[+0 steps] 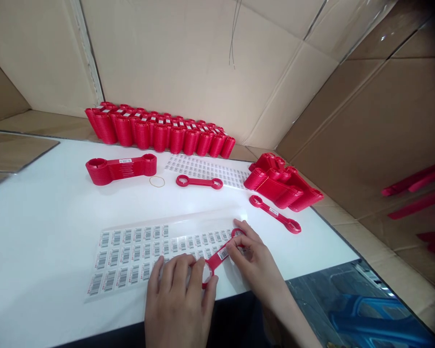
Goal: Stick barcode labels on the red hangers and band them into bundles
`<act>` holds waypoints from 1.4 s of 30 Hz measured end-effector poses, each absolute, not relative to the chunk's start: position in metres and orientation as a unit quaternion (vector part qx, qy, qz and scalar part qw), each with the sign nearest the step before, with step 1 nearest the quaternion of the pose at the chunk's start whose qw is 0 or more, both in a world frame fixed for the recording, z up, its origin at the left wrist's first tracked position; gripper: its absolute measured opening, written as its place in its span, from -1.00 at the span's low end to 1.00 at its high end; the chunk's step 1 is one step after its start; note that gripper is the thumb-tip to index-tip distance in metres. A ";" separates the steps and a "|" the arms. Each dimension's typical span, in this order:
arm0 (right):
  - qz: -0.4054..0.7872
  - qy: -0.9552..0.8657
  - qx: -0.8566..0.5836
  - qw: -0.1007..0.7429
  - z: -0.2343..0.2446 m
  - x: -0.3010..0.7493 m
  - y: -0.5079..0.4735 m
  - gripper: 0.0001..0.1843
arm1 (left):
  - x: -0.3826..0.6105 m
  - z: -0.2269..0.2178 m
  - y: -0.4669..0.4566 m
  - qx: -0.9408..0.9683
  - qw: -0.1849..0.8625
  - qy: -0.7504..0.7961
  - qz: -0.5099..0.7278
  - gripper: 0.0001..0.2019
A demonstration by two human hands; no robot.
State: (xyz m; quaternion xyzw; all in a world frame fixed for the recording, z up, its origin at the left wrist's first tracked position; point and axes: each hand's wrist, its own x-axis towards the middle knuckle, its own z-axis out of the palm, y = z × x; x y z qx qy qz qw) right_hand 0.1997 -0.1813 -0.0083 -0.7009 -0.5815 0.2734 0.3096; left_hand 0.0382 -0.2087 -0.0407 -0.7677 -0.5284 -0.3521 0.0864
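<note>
A flat red plastic piece with a ring at each end [214,261] lies slanted over a sheet of barcode stickers [125,244] near the table's front edge. My left hand [181,295] grips its near ring between thumb and forefinger, the other fingers resting on the sheet. At the far ring, my right hand [252,258] has its thumb and forefinger closed on the piece, beside a white barcode sticker [223,253] on the bar. Part of the far ring is hidden by my right fingers.
Stacked red pieces [159,135] line the cardboard wall, with a stack [126,169] at left and more bundles [275,183] at right. Single pieces [199,182] and a labelled one [274,212] lie between. A rubber band [157,181] and second sticker sheet [210,170] lie behind.
</note>
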 end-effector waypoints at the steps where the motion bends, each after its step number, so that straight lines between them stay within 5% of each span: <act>1: 0.272 -0.581 -0.703 0.308 -0.009 0.200 -0.181 -0.76 | 0.038 -0.041 -0.209 -0.767 0.086 -0.529 -0.352 -0.83; 42: 0.180 -0.623 -0.700 0.299 -0.017 0.198 -0.181 -0.80 | 0.036 -0.042 -0.208 -0.775 0.085 -0.521 -0.347 -0.83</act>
